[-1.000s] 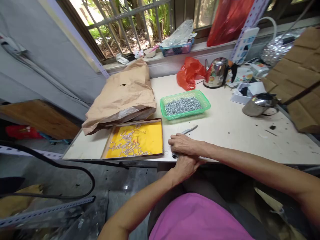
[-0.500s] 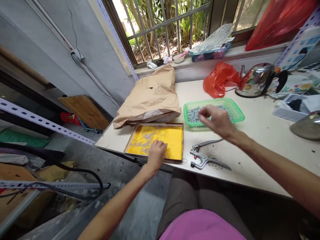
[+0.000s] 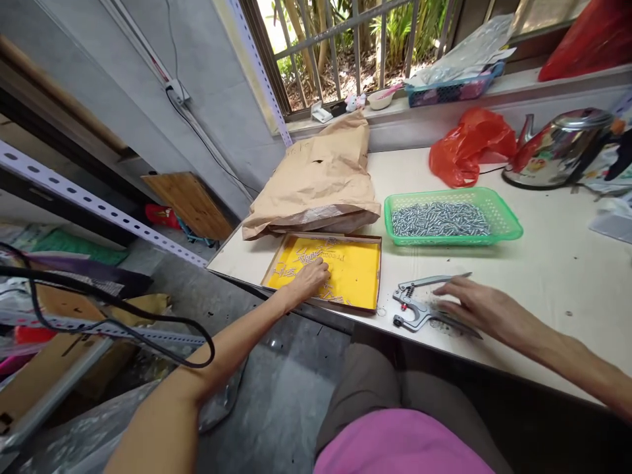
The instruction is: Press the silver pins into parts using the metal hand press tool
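My left hand [image 3: 312,276] is in the shallow yellow-bottomed box [image 3: 353,276], its fingers curled down among small metal pins [image 3: 311,255]. What its fingertips hold, if anything, is hidden. Over the table at the right, my right hand [image 3: 474,304] has its fingers apart and holds nothing. It is by the handles of the metal hand pliers [image 3: 415,315], which lie with their jaws pointing left. Behind the pliers sits a green plastic basket [image 3: 511,227] full of small metal pieces [image 3: 439,219] like those in the box.
Directly behind the box lies a large brown paper bag [image 3: 328,168]. A red plastic bag [image 3: 467,148] and a metal kettle [image 3: 560,151] are at the back right. The table's front edge runs close to my legs.
My right hand has come down from over the green basket to the pliers, its fingers spreading. My left hand has shifted within the box. The view has turned slightly left.
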`<state>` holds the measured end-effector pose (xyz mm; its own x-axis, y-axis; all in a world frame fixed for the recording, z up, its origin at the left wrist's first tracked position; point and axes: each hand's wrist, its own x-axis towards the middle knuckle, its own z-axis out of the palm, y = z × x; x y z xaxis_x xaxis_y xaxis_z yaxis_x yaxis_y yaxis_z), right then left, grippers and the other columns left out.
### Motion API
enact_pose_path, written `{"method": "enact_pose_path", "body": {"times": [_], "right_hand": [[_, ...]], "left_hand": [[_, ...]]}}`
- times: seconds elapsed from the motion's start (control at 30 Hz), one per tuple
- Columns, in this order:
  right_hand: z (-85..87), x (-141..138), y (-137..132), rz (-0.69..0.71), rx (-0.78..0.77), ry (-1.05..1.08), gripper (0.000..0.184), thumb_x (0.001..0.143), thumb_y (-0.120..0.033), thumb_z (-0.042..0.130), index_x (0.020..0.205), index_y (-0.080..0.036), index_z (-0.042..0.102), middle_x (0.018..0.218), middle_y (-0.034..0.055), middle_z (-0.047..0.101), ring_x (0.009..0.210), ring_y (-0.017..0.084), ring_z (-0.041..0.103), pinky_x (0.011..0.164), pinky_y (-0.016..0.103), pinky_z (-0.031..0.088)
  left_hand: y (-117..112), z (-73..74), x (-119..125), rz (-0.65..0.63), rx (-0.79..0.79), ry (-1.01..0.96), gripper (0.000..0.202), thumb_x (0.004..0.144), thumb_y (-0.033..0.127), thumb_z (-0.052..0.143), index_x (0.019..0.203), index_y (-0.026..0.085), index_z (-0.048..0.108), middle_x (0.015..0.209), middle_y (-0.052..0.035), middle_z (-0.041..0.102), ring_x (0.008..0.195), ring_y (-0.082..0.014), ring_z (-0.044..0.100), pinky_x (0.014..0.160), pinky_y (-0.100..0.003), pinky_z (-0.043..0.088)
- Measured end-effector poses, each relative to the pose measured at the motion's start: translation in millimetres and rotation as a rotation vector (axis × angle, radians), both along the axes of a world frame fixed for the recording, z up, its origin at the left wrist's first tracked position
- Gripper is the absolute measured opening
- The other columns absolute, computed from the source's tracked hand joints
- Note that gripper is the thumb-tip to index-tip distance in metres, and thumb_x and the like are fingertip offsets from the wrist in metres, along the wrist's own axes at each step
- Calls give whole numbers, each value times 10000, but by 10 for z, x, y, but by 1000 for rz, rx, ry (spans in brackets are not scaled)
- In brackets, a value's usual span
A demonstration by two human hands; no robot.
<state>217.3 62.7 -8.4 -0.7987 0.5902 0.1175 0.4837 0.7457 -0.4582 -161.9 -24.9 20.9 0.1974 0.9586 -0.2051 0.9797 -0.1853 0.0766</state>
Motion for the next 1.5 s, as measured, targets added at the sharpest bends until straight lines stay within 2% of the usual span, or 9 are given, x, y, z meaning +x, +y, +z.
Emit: {"method": "enact_pose_path", "body": {"times": [0.13, 0.23, 0.47, 0.57, 0.7, 0.83, 1.07, 1.23, 1.5], "right_hand": [[-346, 126, -279, -15, -45, -100, 355, 952, -421, 384, 1190, -265, 595, 1109, 94, 621, 855, 216, 666, 690, 338, 550], [-479, 136, -316, -33, 6, -122, 358, 955, -405, 369, 1210, -264, 577, 1059, 94, 619, 810, 214, 661, 656, 339, 540], [-289, 48, -313, -43, 12, -144, 307, 974, -275, 337, 1084, -238, 621, 928, 65, 601, 781, 178, 611, 646, 289, 464], [-172, 8, -296, -35, 42, -206, 275, 966, -225, 366, 1022, -205, 635, 910, 67, 598, 792, 172, 591, 670, 277, 429], [-73, 40, -241, -86, 82, -304, 251, 962, -194, 393, 954, -184, 643, 905, 68, 603, 781, 160, 567, 683, 268, 377], [-11, 170, -189, -138, 90, -340, 233, 968, -204, 417, 970, -187, 649, 925, 69, 602, 797, 160, 554, 694, 272, 352], [-26, 309, -172, -156, 111, -318, 226, 969, -199, 424, 940, -184, 648, 931, 73, 598, 812, 171, 542, 689, 281, 339], [-83, 302, -194, -192, 140, -288, 215, 965, -190, 433, 936, -178, 645, 939, 80, 603, 826, 173, 535, 700, 289, 331], [-172, 299, -221, -237, 180, -247, 208, 962, -188, 435, 930, -182, 640, 940, 79, 594, 851, 182, 524, 695, 298, 324]], "left_hand": [[54, -3, 73, 36, 0, 23, 192, 823, 61, 468, 775, 163, 624, 788, -116, 590, 873, -229, 527, 749, -328, 449], [66, -12, 90, 66, 21, 23, 138, 812, 110, 506, 781, 159, 631, 764, -118, 589, 843, -233, 533, 710, -325, 452], [117, 71, 160, 202, 180, -105, 155, 791, 106, 493, 739, 157, 630, 793, -85, 646, 817, -192, 578, 786, -318, 462], [159, 142, 476, 366, 180, -404, 109, 791, 196, 531, 746, 162, 623, 738, -42, 637, 696, -153, 587, 676, -274, 483], [110, 171, 1132, 590, -164, -960, 191, 779, 346, 573, 780, 158, 604, 581, 14, 569, 466, -102, 531, 440, -207, 429], [65, 40, 1669, 721, -337, -1202, 240, 725, 369, 653, 771, 141, 596, 618, 6, 610, 388, -63, 498, 367, -178, 385], [90, -242, 1978, 856, -381, -1160, 257, 700, 363, 699, 690, 129, 595, 481, 27, 558, 330, -55, 451, 337, -168, 363], [40, -273, 2051, 858, -379, -1103, 311, 702, 418, 690, 628, 142, 566, 397, 44, 502, 304, -55, 419, 333, -161, 333], [16, -289, 2112, 898, -392, -1096, 291, 688, 407, 689, 696, 139, 575, 385, 49, 503, 302, -58, 421, 331, -152, 320]]}}
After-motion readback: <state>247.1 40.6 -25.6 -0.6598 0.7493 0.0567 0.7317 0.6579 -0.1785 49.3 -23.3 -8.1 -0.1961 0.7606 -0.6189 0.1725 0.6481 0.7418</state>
